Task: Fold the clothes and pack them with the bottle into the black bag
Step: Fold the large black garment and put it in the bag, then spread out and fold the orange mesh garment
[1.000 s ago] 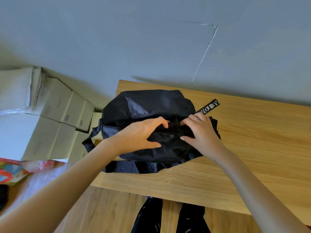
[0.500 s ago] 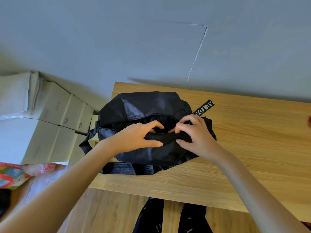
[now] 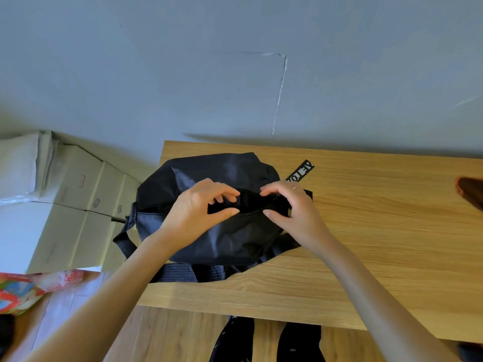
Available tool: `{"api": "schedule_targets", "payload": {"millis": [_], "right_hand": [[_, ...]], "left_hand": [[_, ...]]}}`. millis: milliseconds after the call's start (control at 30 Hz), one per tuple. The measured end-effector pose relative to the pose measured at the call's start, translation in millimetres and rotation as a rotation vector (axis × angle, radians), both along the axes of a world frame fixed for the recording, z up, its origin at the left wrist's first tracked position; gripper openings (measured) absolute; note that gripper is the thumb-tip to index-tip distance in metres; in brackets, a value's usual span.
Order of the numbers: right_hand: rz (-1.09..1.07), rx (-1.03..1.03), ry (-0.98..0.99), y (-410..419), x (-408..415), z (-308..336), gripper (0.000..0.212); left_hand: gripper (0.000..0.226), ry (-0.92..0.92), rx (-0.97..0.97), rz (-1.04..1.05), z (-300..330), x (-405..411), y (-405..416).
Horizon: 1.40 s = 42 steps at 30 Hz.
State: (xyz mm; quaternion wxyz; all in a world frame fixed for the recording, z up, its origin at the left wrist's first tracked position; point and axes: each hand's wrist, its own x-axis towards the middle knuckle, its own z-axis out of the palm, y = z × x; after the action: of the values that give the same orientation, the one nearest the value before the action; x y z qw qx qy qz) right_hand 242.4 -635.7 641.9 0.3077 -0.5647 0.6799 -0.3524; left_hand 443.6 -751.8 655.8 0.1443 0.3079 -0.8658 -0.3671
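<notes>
1. Head view, far left: stacked cardboard boxes (image 3: 78, 197) stand on the floor beside the wooden worktop (image 3: 366, 231).
2. Black bag (image 3: 222, 236) lies at the worktop's left end, one strap (image 3: 125, 239) hanging over the edge.
3. Left hand (image 3: 201, 207) rests on the bag's top, fingers curled, thumb and fingertips pinching the dark fabric at the mouth of the bag.
4. Right hand (image 3: 292, 207), just beside it across a narrow gap of open bag, pinches the same fabric edge with bent fingers and thumb.
5. Lettered black tag (image 3: 300, 171) pokes out behind the right hand, flat on the worktop.
</notes>
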Motion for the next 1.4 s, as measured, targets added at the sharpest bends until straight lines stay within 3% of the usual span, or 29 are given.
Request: {"api": "schedule_targets", "payload": {"millis": [100,300,567,767,1200,1400], "right_hand": [[-0.059,-0.016,0.025,9.6,-25.3,0.5,0.036],[-0.085,0.067,0.147,50.9,-94.6,-2.7,0.039],[-0.172,0.271,0.448,142.3,-209.2,-13.6,0.043],[-0.258,0.354,0.518,216.8,-289.7,-17.1,0.045],[-0.681,0.277,0.758,323.2,-426.0,-22.0,0.052],[-0.852,0.29,0.702,323.4,-470.2,-14.3,0.069]], "left_hand": [[0.033,0.028,-0.082,-0.031,8.9,-28.1,5.8],[0.04,-0.102,-0.118,-0.171,3.1,-106.0,28.5],[0.04,-0.306,-0.214,-0.338,-15.6,-227.0,84.0],[0.045,-0.448,-0.313,-0.5,-19.4,-322.2,133.0],[0.06,-0.415,-0.452,-0.728,-46.6,-498.2,245.9],[0.078,-0.439,-0.444,-0.678,-56.3,-555.9,273.8]]}}
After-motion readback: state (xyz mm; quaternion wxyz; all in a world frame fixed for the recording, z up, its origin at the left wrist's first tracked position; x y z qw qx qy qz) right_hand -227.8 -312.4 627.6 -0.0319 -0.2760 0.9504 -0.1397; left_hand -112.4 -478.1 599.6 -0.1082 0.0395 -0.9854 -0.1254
